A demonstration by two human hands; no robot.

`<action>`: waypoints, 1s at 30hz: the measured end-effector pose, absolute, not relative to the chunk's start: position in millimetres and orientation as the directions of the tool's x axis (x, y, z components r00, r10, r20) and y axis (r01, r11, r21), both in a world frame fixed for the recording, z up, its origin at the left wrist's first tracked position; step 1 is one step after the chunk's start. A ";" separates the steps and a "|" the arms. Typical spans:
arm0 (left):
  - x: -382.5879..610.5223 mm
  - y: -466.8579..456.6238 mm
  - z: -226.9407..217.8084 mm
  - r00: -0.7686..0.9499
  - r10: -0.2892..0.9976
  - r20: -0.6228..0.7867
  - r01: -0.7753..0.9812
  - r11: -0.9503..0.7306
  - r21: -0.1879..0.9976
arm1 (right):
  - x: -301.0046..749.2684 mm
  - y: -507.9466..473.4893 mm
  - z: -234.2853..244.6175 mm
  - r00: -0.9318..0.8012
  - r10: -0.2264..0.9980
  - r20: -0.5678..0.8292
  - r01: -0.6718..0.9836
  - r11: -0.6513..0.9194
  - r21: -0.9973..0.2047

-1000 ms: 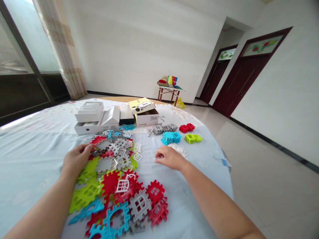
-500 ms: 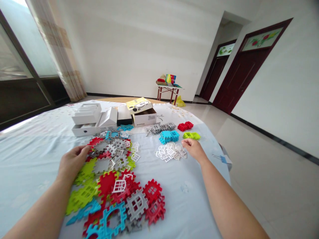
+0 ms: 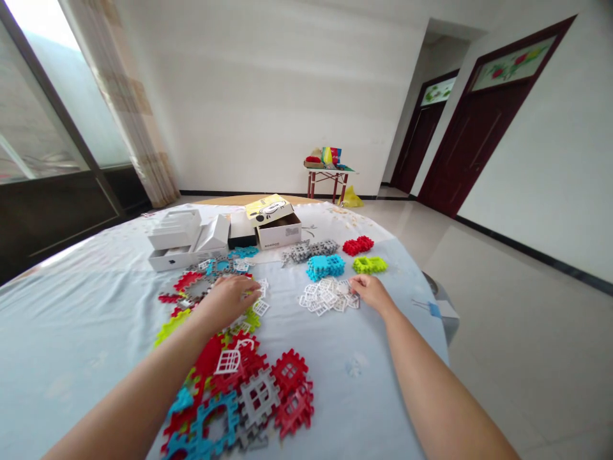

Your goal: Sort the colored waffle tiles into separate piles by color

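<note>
My left hand [image 3: 234, 295] reaches over the mixed heap of interlocking plastic building pieces, fingers a little apart near loose white window pieces [image 3: 261, 308]; nothing shows held in it. Red, green, grey and blue pieces lie under and around it, some hidden by my forearm. At the right edge of a pile of white window pieces [image 3: 325, 297] is my right hand [image 3: 371, 291], thumb and forefinger pinched together. Whatever is between those fingertips is too small to make out. Nearest me in the heap are a grey window panel [image 3: 259, 395], red panels [image 3: 293, 409] and a blue frame [image 3: 234, 418].
Behind the white pile sit sorted groups of blue [image 3: 325, 266], grey [image 3: 311, 250], red [image 3: 358, 245] and green pieces [image 3: 370, 264]. White boxes [image 3: 175, 259] and a yellow-lidded box [image 3: 279, 233] stand farther back. The round table's cloth-covered edge [image 3: 431, 287] curves along the right.
My left hand has moved right from the heap's left edge to the white window pieces on its right side. My right hand stays by the white pile. The view has shifted slightly.
</note>
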State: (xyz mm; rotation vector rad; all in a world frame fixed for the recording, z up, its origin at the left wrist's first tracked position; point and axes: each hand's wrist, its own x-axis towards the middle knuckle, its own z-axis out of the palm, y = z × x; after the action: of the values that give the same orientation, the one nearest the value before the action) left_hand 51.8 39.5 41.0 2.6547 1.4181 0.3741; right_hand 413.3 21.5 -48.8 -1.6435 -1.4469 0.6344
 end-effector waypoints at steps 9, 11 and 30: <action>79.7 72.3 23.7 0.434 0.901 -0.016 0.901 -0.433 0.036 | 413.2 24.5 -51.6 0.182 0.970 0.158 0.560 0.030 -0.828; 78.9 75.2 25.9 0.409 0.913 -0.014 0.912 -0.408 0.053 | 413.2 24.5 -51.3 0.181 0.971 0.158 0.563 0.029 -0.826; 155.9 86.9 47.5 0.555 0.832 -0.029 0.696 -0.444 0.565 | 419.9 28.5 -54.7 0.140 0.982 0.124 0.498 0.039 -0.866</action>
State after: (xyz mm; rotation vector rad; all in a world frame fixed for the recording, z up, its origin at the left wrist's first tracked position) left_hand 155.9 86.9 47.5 2.2673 1.2266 0.3431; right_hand 419.9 28.5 -54.7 -1.5798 -1.4760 0.7294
